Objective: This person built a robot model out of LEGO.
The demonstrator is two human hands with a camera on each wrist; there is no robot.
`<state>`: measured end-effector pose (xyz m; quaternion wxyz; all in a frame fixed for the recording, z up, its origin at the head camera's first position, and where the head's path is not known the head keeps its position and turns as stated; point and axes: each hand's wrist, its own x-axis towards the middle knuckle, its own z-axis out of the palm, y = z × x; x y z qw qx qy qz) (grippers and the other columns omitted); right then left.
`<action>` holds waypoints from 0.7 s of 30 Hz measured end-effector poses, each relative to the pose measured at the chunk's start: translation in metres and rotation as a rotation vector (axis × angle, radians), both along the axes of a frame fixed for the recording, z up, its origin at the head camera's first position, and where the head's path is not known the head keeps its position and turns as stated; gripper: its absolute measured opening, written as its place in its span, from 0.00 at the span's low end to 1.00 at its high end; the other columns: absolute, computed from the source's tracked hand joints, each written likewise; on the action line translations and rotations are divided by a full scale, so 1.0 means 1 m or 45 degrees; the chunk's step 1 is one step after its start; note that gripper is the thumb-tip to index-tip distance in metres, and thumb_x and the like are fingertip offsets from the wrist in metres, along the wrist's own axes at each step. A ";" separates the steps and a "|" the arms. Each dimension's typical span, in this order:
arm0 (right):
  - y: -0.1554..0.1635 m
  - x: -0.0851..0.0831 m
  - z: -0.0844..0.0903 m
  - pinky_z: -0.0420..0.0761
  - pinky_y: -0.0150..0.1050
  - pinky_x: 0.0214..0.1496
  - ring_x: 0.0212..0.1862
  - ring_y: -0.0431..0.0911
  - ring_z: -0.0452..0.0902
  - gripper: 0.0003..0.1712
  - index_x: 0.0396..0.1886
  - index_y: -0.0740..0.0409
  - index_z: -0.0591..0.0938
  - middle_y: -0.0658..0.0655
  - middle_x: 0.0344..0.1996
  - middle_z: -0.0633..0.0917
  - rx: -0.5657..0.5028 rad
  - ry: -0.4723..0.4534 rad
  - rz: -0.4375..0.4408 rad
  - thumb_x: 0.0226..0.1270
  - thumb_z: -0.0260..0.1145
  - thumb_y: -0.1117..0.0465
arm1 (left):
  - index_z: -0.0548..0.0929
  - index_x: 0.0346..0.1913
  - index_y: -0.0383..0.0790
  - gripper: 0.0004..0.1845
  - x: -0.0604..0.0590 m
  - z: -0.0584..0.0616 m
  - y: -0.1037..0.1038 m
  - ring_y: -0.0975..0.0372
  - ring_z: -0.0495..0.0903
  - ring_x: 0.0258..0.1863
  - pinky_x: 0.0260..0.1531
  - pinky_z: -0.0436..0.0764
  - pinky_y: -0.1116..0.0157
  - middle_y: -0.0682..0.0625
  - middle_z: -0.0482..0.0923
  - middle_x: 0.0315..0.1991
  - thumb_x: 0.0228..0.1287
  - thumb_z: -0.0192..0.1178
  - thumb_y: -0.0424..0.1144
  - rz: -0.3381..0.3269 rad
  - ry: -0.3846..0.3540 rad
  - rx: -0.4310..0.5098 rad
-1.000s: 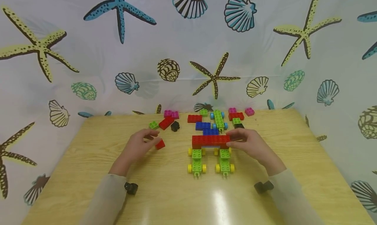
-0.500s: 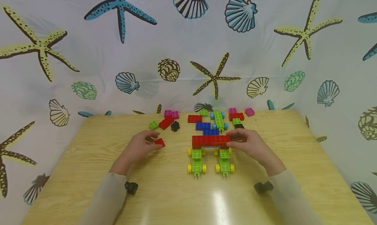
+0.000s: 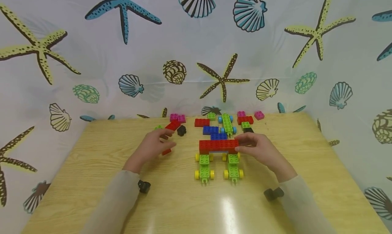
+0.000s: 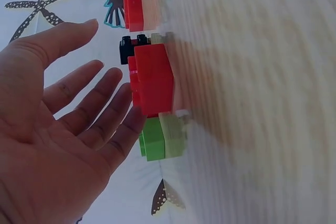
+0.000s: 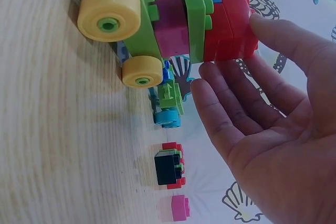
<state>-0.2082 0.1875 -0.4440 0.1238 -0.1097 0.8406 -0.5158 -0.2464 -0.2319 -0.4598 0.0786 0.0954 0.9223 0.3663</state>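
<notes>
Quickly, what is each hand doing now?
Left hand: open, fingers straight, holding nothing.
Right hand: open, fingertips touching the red bricks.

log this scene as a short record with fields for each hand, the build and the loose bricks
left hand: open, fingers straight, reaching over the table toward a long red brick; holds nothing
small red brick: on the table under the left hand's fingers
right hand: thumb and fingers touching the right end of the red top of the build
build: red top on two green wheeled bases with yellow wheels
loose bricks: blue brick, black brick, pink brick near the far edge
surface: wooden table
</notes>
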 end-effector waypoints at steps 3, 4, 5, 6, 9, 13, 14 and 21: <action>0.000 0.000 0.001 0.89 0.51 0.71 0.68 0.57 0.86 0.23 0.70 0.56 0.86 0.61 0.66 0.89 -0.006 -0.003 0.001 0.80 0.74 0.57 | 0.81 0.75 0.37 0.28 -0.009 -0.001 0.005 0.42 0.80 0.72 0.71 0.86 0.43 0.39 0.82 0.73 0.80 0.70 0.46 0.003 0.004 -0.003; 0.001 0.000 0.001 0.89 0.51 0.71 0.68 0.57 0.86 0.23 0.70 0.56 0.86 0.61 0.66 0.89 -0.008 -0.005 -0.002 0.80 0.74 0.57 | 0.81 0.75 0.37 0.27 -0.012 -0.001 0.006 0.42 0.80 0.71 0.72 0.85 0.43 0.39 0.82 0.72 0.81 0.69 0.45 -0.007 0.020 -0.013; 0.001 0.000 0.001 0.89 0.51 0.71 0.68 0.58 0.86 0.23 0.70 0.56 0.86 0.61 0.66 0.89 -0.008 -0.007 -0.004 0.80 0.74 0.58 | 0.81 0.75 0.38 0.27 -0.016 -0.001 0.008 0.42 0.81 0.71 0.72 0.85 0.43 0.39 0.83 0.72 0.81 0.69 0.44 -0.017 0.035 -0.023; 0.001 0.000 0.001 0.89 0.51 0.71 0.68 0.58 0.86 0.24 0.70 0.56 0.86 0.62 0.66 0.89 -0.008 -0.006 -0.003 0.80 0.74 0.58 | 0.82 0.74 0.37 0.25 -0.021 -0.001 0.010 0.42 0.81 0.70 0.73 0.84 0.42 0.38 0.83 0.71 0.81 0.68 0.43 -0.032 0.060 -0.035; 0.001 0.000 0.000 0.89 0.51 0.71 0.68 0.58 0.86 0.24 0.70 0.57 0.86 0.62 0.66 0.89 -0.010 0.005 -0.001 0.80 0.74 0.57 | 0.83 0.73 0.37 0.23 -0.034 0.002 0.016 0.42 0.81 0.69 0.75 0.82 0.41 0.38 0.84 0.70 0.81 0.68 0.39 -0.073 0.125 -0.094; 0.001 0.000 -0.001 0.89 0.51 0.71 0.68 0.58 0.86 0.24 0.70 0.56 0.86 0.61 0.66 0.89 -0.008 0.010 0.002 0.80 0.75 0.57 | 0.83 0.74 0.39 0.23 -0.049 0.007 0.023 0.42 0.80 0.71 0.77 0.79 0.40 0.39 0.83 0.72 0.80 0.68 0.36 -0.105 0.144 -0.169; 0.001 0.000 -0.001 0.89 0.51 0.71 0.67 0.57 0.86 0.24 0.70 0.56 0.86 0.61 0.66 0.89 -0.008 0.010 0.003 0.80 0.75 0.56 | 0.83 0.74 0.39 0.23 -0.051 0.007 0.024 0.42 0.80 0.72 0.78 0.79 0.40 0.39 0.83 0.72 0.80 0.68 0.35 -0.111 0.138 -0.184; 0.002 -0.001 -0.002 0.89 0.51 0.71 0.67 0.57 0.87 0.23 0.70 0.55 0.86 0.60 0.66 0.90 -0.001 0.003 -0.014 0.80 0.75 0.56 | 0.83 0.75 0.41 0.25 -0.067 0.000 0.031 0.44 0.78 0.75 0.80 0.77 0.42 0.41 0.81 0.75 0.79 0.67 0.32 -0.140 0.046 -0.207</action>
